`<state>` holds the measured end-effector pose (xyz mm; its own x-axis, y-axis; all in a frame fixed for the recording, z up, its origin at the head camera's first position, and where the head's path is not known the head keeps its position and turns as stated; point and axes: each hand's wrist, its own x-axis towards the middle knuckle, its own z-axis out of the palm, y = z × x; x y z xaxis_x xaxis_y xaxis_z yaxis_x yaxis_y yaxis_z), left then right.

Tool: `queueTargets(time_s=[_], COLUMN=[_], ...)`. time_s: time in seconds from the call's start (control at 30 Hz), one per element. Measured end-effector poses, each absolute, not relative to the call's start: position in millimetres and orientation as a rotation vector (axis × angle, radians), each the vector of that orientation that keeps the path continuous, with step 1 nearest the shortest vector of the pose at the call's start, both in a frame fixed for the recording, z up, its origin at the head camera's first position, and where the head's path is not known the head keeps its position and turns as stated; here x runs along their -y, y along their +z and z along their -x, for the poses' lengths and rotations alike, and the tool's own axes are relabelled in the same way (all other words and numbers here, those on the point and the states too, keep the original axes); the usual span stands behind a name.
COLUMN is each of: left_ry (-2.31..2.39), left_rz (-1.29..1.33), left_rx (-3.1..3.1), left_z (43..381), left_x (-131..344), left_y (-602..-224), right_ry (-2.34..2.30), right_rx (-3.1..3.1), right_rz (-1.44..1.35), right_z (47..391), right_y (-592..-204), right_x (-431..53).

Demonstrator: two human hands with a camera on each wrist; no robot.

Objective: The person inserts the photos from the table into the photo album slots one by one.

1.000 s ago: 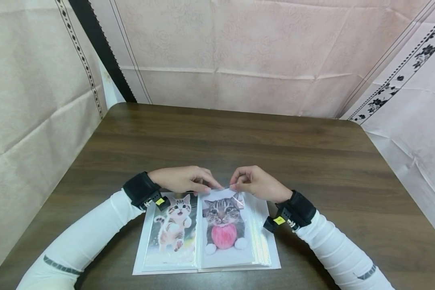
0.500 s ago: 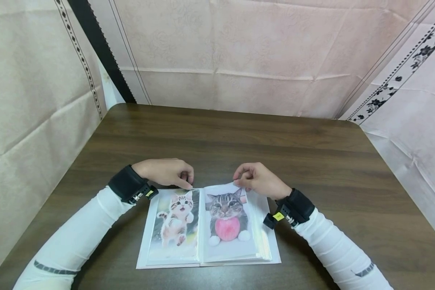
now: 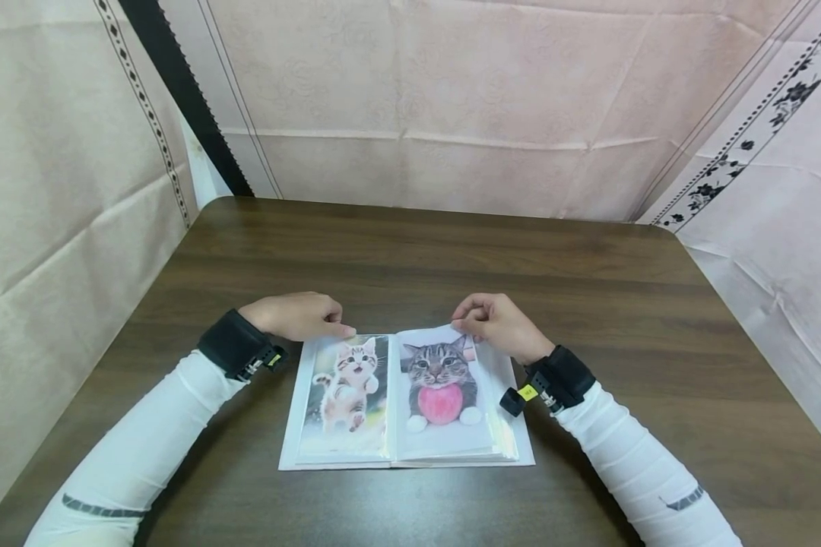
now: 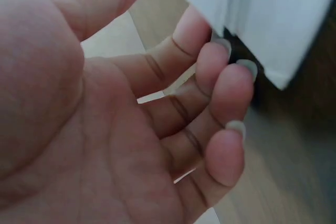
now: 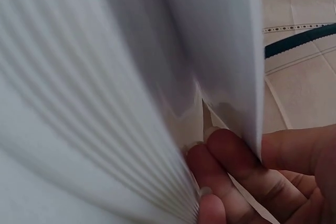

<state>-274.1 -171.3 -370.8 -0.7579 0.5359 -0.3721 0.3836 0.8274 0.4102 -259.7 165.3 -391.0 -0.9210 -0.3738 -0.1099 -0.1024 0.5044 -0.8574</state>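
An open photo album (image 3: 290, 441) with clear page sleeves lies on the table. Its left page carries a kitten photo (image 3: 353, 384); on the right page (image 3: 410, 448) is a grey tabby cat photo (image 3: 441, 372) with a pink heart. At the far left edge of the album, my left hand (image 3: 299, 316) holds on with curled fingers; the left wrist view shows the fingertips (image 4: 228, 93) against the album's edge. My right hand (image 3: 498, 325) pinches the far edge of the right page between thumb and index finger, and the right wrist view shows the page (image 5: 226, 51) standing apart from the stacked sleeves (image 5: 79, 103).
The brown wooden table (image 3: 410, 266) reaches out around the album on all sides. Pale cloth (image 3: 397, 99) hangs behind it and at both sides. A black wrist camera (image 3: 513, 401) sits by the album's right edge.
My left hand has left the album's middle and moved to its far left edge. The album has slid away from me and slightly right. My right hand keeps its pinch on the page.
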Motion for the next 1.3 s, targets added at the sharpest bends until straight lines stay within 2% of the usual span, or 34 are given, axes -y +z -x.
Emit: queueTargets(time_s=[0.33, 0.63, 0.97, 1.3], left_ry=[0.533, 0.916, 1.147, 1.367], left_rz=[-0.787, -0.947, -0.867, -0.951], left_rx=[-2.470, -2.356, -2.343, -2.102], left_z=[281.6, 283.5, 278.8, 274.0], left_x=[183.4, 187.8, 174.0, 145.7], left_y=[-370.1, -354.3, -345.1, -356.0], right_ry=[-1.287, -1.157, -1.092, -1.073], right_rx=[-2.524, -2.573, -2.604, -2.624], right_rz=[0.436, 0.557, 0.544, 0.614], right_z=[260.1, 257.1, 253.8, 253.7], right_y=[-390.2, -388.6, -386.9, -385.6], right_x=[-167.6, -165.5, -163.8, -164.2])
